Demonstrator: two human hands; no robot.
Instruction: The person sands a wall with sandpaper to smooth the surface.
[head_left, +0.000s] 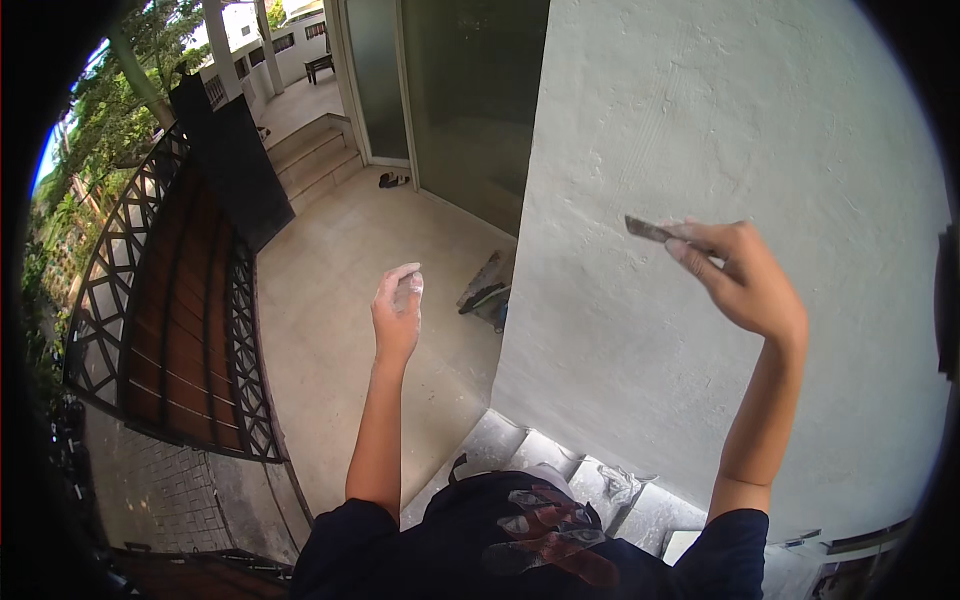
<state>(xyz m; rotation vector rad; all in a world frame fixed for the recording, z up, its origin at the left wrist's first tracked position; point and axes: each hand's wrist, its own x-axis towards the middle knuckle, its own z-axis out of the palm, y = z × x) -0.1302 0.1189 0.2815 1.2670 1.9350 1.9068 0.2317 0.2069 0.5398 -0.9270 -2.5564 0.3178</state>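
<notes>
My right hand (731, 270) pinches a small, flat, dark scraper blade (646, 229) between thumb and fingers. The blade lies close over the rough, white-grey plastered wall (645, 315); whether it touches the surface I cannot tell. Pale dust coats the fingertips. My left hand (399, 296) is raised left of the wall's edge, its fingers loosely curled and dusted white, with nothing seen in it. The wall's face bears ridges, small bumps and trowel-like streaks.
White-spattered steps (540, 452) with crumpled plastic (621, 484) lie at the wall's foot. Several items (487, 296) lean by the wall's corner. Sandals (393, 180) lie near the glass door. A metal-framed gate (180, 315) stands at left, and more steps (315, 161) rise behind.
</notes>
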